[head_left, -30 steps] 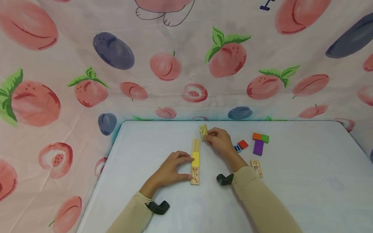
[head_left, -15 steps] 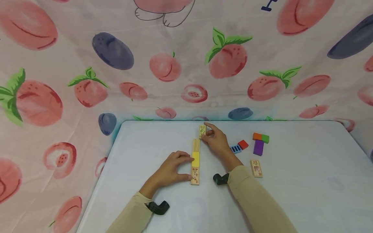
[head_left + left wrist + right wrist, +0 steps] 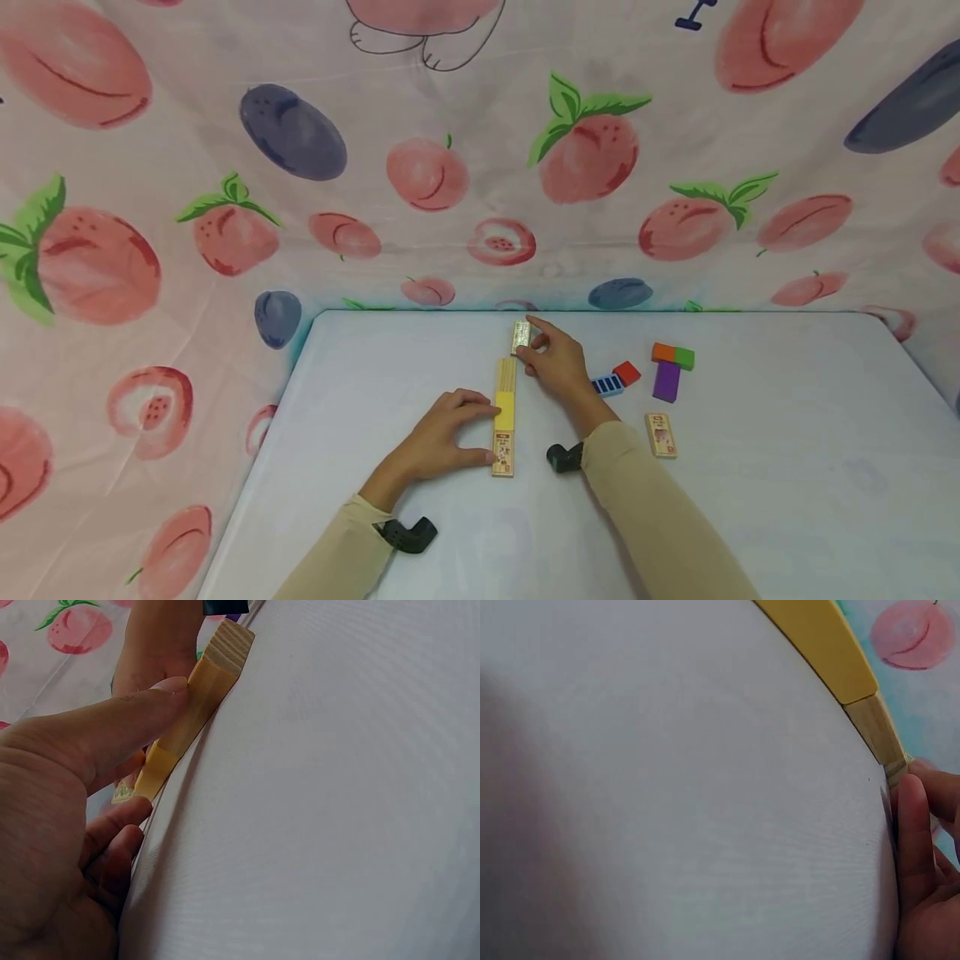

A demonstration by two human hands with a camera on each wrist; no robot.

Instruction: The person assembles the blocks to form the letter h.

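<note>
Three blocks lie end to end in a row in the head view: a red-printed wooden block [image 3: 503, 453] nearest, a yellow block [image 3: 505, 411] in the middle and a striped wooden block [image 3: 506, 375] behind. My left hand [image 3: 442, 437] rests along the row's left side, thumb at the printed block, index fingertip at the yellow one. Just past the row's far end, my right hand [image 3: 557, 360] pinches a printed wooden block [image 3: 521, 337] between thumb and fingers. In the right wrist view, fingertips [image 3: 913, 795] partly hide that block.
To the right lie a blue block with dark windows [image 3: 607, 385], a red block [image 3: 626, 372], an orange block [image 3: 663, 352], a green block [image 3: 684, 358], a purple block [image 3: 666, 381] and another printed wooden block [image 3: 661, 435]. A fruit-patterned cloth [image 3: 555, 250] hangs behind the white table [image 3: 810, 500].
My right hand has shifted slightly left and straightened its tilted printed block to line up roughly with the row. More of the blue block shows. My left hand has stayed still.
</note>
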